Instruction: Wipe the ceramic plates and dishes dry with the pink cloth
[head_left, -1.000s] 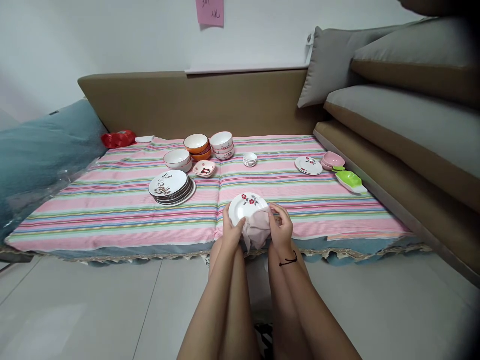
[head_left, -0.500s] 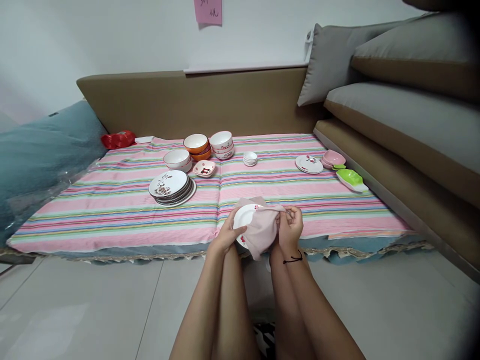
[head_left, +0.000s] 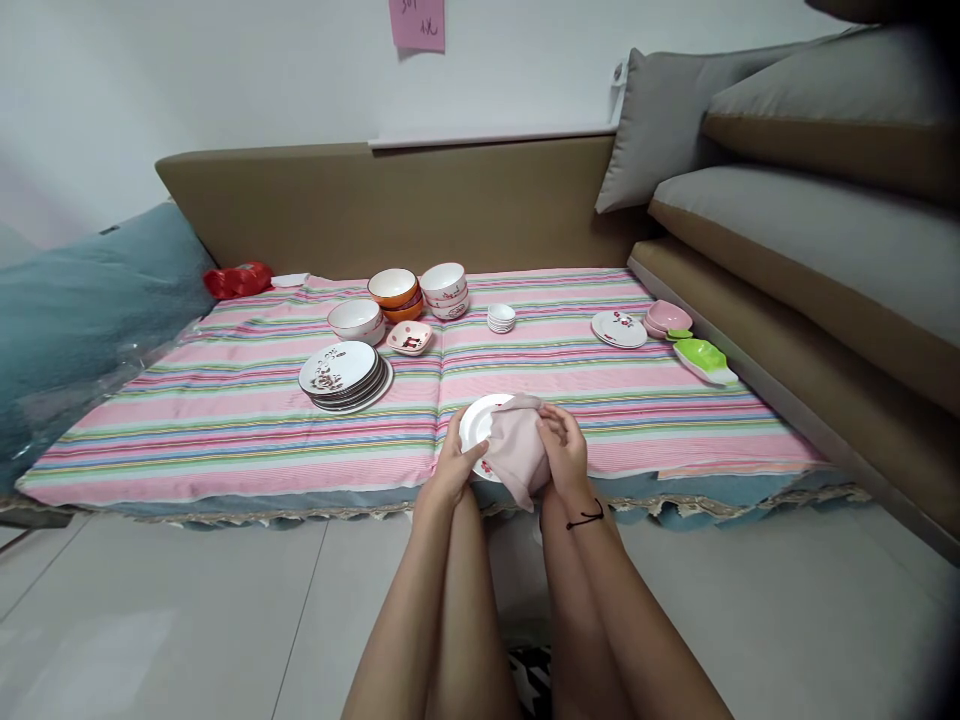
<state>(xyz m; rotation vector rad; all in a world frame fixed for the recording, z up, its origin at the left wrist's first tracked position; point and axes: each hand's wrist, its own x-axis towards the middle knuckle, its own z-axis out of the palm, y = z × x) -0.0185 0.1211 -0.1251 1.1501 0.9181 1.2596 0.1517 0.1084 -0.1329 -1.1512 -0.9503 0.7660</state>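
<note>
A white plate [head_left: 475, 424] with small red flowers is held above my knees, near the front edge of the couch. My left hand [head_left: 454, 466] grips its left side, thumb over the rim. Over the plate's right half lies a pale pink cloth [head_left: 517, 450]. My right hand [head_left: 565, 452], with a dark cord on the wrist, is closed on the cloth at the plate's right edge; its fingertips are partly hidden. Whether the right fingers also press on the plate through the cloth, I cannot tell.
On the striped cover [head_left: 517, 372] stand a plate stack [head_left: 339, 370], orange bowls [head_left: 393, 288], white bowls [head_left: 444, 282], small dishes [head_left: 501, 316], flowered plates [head_left: 619, 328], pink bowls [head_left: 667, 318] and a green leaf-shaped dish [head_left: 702, 358]. Cushions [head_left: 810, 230] rise at the right.
My right hand has moved slightly left and in against the plate. The cloth, stretched out toward that hand before, now lies bunched over the plate's right side. My left hand still holds the plate.
</note>
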